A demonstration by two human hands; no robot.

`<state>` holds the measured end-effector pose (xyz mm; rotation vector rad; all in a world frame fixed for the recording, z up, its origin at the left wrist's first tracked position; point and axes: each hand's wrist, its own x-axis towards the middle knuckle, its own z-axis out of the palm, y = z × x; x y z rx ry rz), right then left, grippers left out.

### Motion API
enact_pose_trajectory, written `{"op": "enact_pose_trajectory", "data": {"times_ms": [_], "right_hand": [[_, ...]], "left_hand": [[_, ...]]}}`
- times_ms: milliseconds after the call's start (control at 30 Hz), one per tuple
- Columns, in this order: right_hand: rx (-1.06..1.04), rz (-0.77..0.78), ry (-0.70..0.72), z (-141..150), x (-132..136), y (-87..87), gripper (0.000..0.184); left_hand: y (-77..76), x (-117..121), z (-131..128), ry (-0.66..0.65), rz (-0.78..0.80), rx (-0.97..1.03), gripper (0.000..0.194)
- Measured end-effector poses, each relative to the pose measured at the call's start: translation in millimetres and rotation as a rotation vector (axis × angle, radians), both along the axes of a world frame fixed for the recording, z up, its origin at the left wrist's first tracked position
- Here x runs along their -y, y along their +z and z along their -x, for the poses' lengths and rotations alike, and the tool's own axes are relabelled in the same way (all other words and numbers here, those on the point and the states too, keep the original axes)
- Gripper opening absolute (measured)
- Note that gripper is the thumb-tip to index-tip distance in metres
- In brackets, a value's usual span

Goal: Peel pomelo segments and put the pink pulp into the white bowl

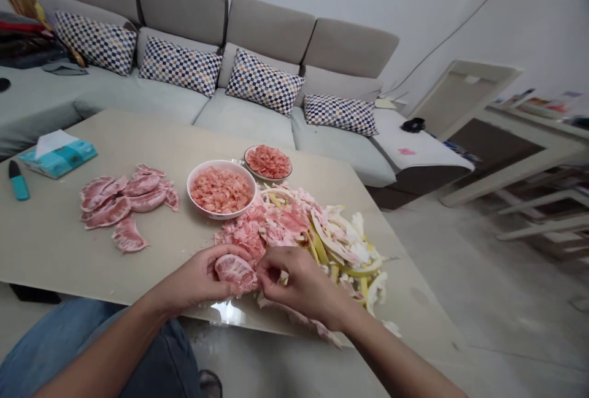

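My left hand (199, 278) is curled around a pink pomelo segment (235, 270) at the near edge of the beige table (55, 232). My right hand (299, 281) pinches the same segment's skin from the right, fingers closed on it. Just behind my hands lies a heap of pink membrane and yellow-white peel (317, 232). A white bowl (221, 189) full of peeled pink flesh stands behind the heap, with a smaller filled bowl (267, 162) further back. Several unpeeled segments (126, 199) lie in a group to the left.
A teal tissue box (57, 154) and a teal marker (18, 181) sit at the table's left end. A grey sofa (239, 116) with checkered cushions runs behind the table. White furniture (519, 140) stands to the right, with bare floor between. My blue-jeaned knee (69, 336) is below.
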<state>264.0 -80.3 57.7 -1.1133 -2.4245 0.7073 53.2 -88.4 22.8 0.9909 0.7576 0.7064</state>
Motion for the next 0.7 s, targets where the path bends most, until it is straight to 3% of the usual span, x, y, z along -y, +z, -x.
{"op": "enact_pose_trajectory", "data": {"times_ms": [100,267,467,700], "right_hand": [[-0.113,0.212,-0.108,0,-5,-3.4,0.015],[-0.254,0.391,-0.198,-9,-14,-18.6,0.009],[-0.364,0.39,-0.226,-14,-10,-14.6,0.023],[-0.43,0.327,-0.268,7,-4,-11.5,0.023]], "left_hand": [[2.3,0,2,-0.01,0.011,0.04,0.046],[-0.3,0,7,0.037,0.026,0.145,0.049],[-9.3,-5,9,0.115,0.175,0.269,0.048],[-8.1,-6,7,0.168,0.219,0.346,0.045]]}}
